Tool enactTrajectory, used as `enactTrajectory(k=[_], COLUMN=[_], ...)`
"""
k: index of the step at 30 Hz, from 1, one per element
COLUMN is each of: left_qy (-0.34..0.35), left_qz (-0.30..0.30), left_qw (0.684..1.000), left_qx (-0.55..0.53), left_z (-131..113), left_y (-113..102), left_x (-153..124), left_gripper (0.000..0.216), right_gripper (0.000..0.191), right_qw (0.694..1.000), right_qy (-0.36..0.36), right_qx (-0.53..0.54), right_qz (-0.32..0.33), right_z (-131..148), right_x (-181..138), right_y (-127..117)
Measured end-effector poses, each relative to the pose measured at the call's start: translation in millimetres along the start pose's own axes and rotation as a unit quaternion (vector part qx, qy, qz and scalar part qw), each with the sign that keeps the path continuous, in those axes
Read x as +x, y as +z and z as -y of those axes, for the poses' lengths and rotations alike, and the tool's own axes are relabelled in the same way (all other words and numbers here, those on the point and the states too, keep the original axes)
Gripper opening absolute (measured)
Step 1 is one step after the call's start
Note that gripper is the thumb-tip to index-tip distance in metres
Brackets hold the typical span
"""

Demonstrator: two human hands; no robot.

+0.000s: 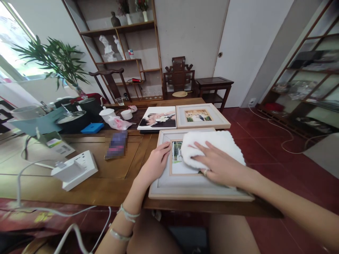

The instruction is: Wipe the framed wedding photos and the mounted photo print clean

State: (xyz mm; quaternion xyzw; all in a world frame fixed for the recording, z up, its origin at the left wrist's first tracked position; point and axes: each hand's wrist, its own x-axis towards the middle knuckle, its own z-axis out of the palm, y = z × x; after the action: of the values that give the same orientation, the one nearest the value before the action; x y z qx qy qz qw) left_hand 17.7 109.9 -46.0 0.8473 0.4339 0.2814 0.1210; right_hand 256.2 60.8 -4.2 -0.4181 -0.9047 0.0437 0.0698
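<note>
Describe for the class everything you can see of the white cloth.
The white cloth looks thick, soft and fluffy, with a slightly wavy edge. It lies loosely spread across the right part of the nearest picture frame, covering part of the photo and hiding much of the frame's right edge. The right hand rests on top, fingers apart.

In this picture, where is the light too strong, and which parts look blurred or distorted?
Head view: the window at upper left is washed nearly white; head view: the shelf at right looks soft and slanted, probably from a wide lens; head view: square blocks hide part of the portrait, while the white cloth shows its fuzzy edge.
</note>
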Motion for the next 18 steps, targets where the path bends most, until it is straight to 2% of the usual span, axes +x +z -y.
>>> enactTrajectory(k=[4, 8, 13, 18], left_qy=[-0.002, -0.002, 0.001, -0.004], left_qz=[0.002, -0.001, -0.003, 0.001], left_qw=[1.0, 1.0, 1.0, 1.0], left_qx=[-0.005, -0.007, -0.002, 0.002], left_z=[-2, -2, -1, -1], left_y=[-1, -1, 0, 1], left_x=[0, 0, 0, 0], left_gripper=[0.036, 0.037, 0.037, 0.038], right_gripper=[0.057, 0.058, 0.059, 0.051], right_qw=[0.995, 0.995, 0.997, 0.988], right_qy=[0.003, -0.027, -0.055, -0.087], right_qx=[-0.089, -0.099, -0.021, 0.032], right_qz=[-0.05, -0.013, 0.05, 0.12], right_z=[-34, -37, 3, 56], right_x=[34, 47, 19, -22], right_y=[5, 4, -2, -25])
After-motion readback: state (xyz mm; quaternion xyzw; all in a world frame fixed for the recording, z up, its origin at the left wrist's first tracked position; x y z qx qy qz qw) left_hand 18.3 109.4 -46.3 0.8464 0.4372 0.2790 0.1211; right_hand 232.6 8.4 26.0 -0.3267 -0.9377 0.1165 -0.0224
